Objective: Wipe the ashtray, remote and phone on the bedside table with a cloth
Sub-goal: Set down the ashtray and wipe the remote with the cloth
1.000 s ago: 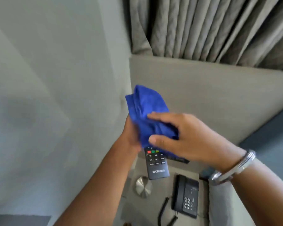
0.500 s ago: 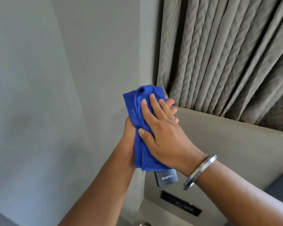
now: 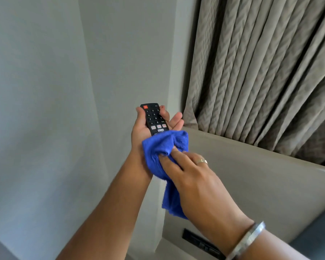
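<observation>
While a grey wall (image 3: 45, 109) fills the ground beyond the thumb side of it, the left hand (image 3: 148, 128) is held palm up with the black remote (image 3: 154, 119) laid lengthwise along the palm and fingers, buttons facing up. The thumb is hooked over one long edge and the fingertips are curled up at the other, so the remote is cradled in a loose half-closed grip. Its lower end is covered by the blue cloth (image 3: 163, 152), which is bunched over the heel of that palm and left trailing down below the wrist. The cloth is pinched between the thumb and fingers of the right hand (image 3: 191, 177); how tightly it is gripped underneath cannot quite be made out. A ring (image 3: 202, 161) is worn on one finger and a metal bangle (image 3: 246, 239) at the wrist. Beyond the right fingers, a beige panel (image 3: 251, 184) and pleated curtains (image 3: 261, 72) are seen.
</observation>
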The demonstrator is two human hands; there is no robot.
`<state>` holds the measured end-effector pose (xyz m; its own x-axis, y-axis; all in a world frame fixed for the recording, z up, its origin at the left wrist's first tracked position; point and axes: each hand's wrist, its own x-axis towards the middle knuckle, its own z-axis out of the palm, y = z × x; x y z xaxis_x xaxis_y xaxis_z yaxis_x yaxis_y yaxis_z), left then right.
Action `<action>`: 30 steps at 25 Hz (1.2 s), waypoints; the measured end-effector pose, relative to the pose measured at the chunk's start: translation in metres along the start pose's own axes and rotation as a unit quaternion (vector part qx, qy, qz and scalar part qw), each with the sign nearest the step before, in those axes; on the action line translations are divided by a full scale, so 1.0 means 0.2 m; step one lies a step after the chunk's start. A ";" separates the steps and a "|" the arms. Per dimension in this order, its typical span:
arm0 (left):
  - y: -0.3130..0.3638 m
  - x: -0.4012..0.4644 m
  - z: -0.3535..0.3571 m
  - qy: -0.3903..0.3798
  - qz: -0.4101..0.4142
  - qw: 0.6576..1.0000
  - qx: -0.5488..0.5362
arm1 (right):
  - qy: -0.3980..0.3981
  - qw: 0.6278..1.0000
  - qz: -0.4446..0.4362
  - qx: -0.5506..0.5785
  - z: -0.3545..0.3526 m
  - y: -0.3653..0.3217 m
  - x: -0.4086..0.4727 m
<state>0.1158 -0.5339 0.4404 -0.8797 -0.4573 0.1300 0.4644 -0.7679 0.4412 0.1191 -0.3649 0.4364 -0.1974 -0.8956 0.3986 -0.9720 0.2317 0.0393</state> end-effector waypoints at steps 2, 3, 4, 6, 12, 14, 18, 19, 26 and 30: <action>0.02 0.01 -0.01 0.005 0.017 1.000 -0.004 | -0.033 0.999 0.002 -0.034 0.01 -0.01 -0.08; 0.03 0.01 -0.01 0.013 0.022 1.000 0.006 | -0.040 0.998 0.002 -0.043 0.02 -0.01 -0.10; 0.03 0.01 -0.02 0.015 0.021 1.000 0.008 | -0.044 0.998 -0.002 -0.047 0.02 -0.01 -0.12; 0.03 0.00 -0.04 0.020 0.020 0.999 0.017 | -0.046 0.997 -0.022 -0.052 0.02 -0.01 -0.16; 0.10 -0.04 -0.06 -0.008 -0.010 1.000 0.013 | -0.003 0.994 0.081 -0.070 -0.04 0.21 -0.15; 0.09 -0.06 -0.08 -0.021 -0.008 0.999 0.049 | 0.071 0.990 0.119 -0.034 -0.07 0.26 -0.09; 0.04 -0.09 -0.07 -0.035 -0.014 0.993 0.114 | 0.146 0.987 0.062 -0.016 -0.11 0.08 0.07; 0.03 -0.10 -0.06 -0.043 -0.022 0.993 0.110 | 0.132 0.990 0.049 -0.020 -0.11 0.03 0.10; 0.01 -0.15 -0.07 -0.047 -0.030 0.995 0.078 | 0.054 0.994 -0.001 -0.097 -0.11 0.01 0.14; -0.02 -0.16 -0.08 -0.007 -0.037 0.994 0.098 | 0.029 0.985 -0.036 -0.167 -0.11 0.12 0.09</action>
<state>0.1435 -0.5227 0.4197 -0.9130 -0.3948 0.1026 0.3702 -0.6963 0.6149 0.0951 -0.3677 0.4650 -0.1123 -0.8936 0.4346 -0.8850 0.2888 0.3651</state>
